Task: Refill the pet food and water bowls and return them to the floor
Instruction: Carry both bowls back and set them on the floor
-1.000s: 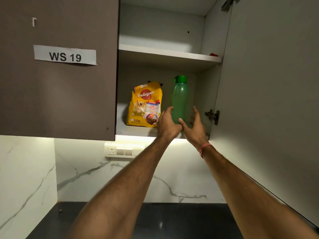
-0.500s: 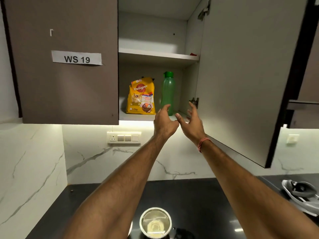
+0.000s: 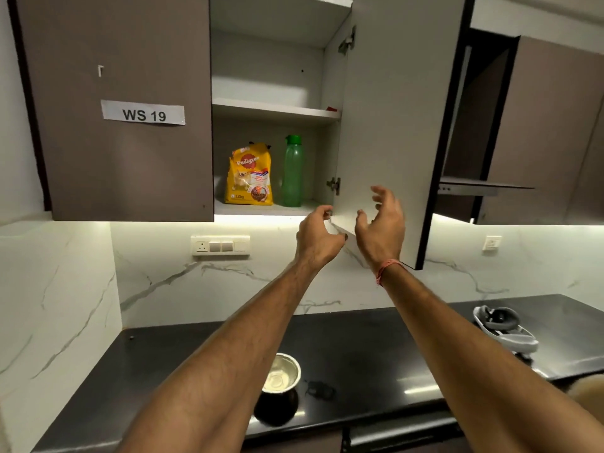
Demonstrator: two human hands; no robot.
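A yellow pet food bag (image 3: 250, 174) and a green water bottle (image 3: 293, 171) stand side by side on the lower shelf of the open wall cabinet (image 3: 271, 109). My left hand (image 3: 318, 238) and my right hand (image 3: 380, 225) are raised below and right of the shelf, in front of the open door's lower corner. Both hold nothing, with fingers loosely curled. A steel bowl (image 3: 281, 374) sits on the black countertop (image 3: 376, 348), partly hidden behind my left forearm.
The open cabinet door (image 3: 392, 109) juts out on the right. The closed door on the left carries a "WS 19" label (image 3: 143, 114). A switch panel (image 3: 220, 246) is on the marble wall. A grey headset-like object (image 3: 503, 328) lies at the counter's right.
Both hands have drawn back from the bottle and shelf, down and to the right, holding nothing. The view has pulled back, and the counter and bowl now show.
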